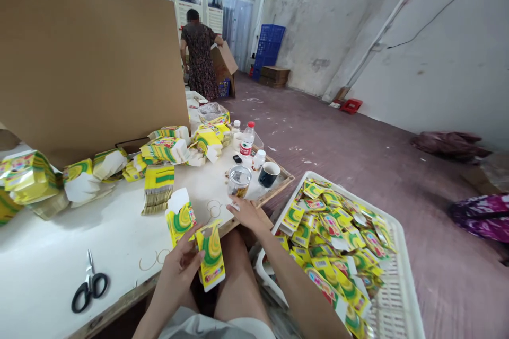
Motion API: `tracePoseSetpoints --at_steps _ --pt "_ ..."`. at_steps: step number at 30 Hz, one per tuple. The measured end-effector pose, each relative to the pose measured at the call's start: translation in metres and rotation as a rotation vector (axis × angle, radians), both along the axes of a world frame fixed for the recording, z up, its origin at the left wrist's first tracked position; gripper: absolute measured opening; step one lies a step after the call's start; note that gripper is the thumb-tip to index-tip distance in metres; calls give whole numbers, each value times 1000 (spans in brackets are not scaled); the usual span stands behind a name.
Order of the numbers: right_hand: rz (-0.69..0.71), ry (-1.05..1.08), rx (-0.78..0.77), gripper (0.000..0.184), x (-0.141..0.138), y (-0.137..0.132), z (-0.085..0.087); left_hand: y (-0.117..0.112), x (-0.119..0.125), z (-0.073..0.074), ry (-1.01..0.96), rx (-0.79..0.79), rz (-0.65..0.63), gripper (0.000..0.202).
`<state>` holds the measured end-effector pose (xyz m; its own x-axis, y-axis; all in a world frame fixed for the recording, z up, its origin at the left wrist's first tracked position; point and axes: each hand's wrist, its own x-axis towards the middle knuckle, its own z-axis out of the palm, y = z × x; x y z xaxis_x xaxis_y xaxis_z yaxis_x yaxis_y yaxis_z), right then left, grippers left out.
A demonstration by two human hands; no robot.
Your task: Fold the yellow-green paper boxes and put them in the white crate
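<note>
My left hand (181, 262) grips a small yellow-and-green carton (212, 257) between thumb and fingers, above my lap at the table edge. Just behind those fingers is another yellow carton (181, 220) with a white flap raised; whether the hand also holds it I cannot tell. My right hand (247, 216) reaches to the table's edge with fingers stretched out, close to a clear jar (239, 183) with a silvery top. Whether the fingertips touch the jar is unclear. Rubber bands (214, 207) lie on the table between the two hands.
Stacked flat cartons (159, 185) line the table below a big cardboard sheet (91, 63). Black-handled scissors (90, 283) lie front left. A dark mug (269, 175) and water bottle (247, 140) stand behind the jar. At right, a white basket (407, 275) holds many cartons. A person (199, 58) stands farther back.
</note>
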<state>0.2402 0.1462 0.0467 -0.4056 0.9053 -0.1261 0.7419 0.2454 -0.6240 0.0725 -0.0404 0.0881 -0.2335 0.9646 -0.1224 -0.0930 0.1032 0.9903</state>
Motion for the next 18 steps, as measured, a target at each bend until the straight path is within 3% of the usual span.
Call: tracePoseSetpoints --at_steps 4,9,13,18 --pt "1 -103 26 53 -17 34 -8 -2 -4 -4 -70 12 20 64" --pt "-38 -126 99 42 -28 65 -12 -3 -3 -4 -94 27 -8 69" --pt "-57 -103 146 37 -33 65 -17 -3 -1 -5 -116 37 -34 67" --pt "87 -31 145 33 -56 58 -33 -4 1 -6 -122 6 -42 69"
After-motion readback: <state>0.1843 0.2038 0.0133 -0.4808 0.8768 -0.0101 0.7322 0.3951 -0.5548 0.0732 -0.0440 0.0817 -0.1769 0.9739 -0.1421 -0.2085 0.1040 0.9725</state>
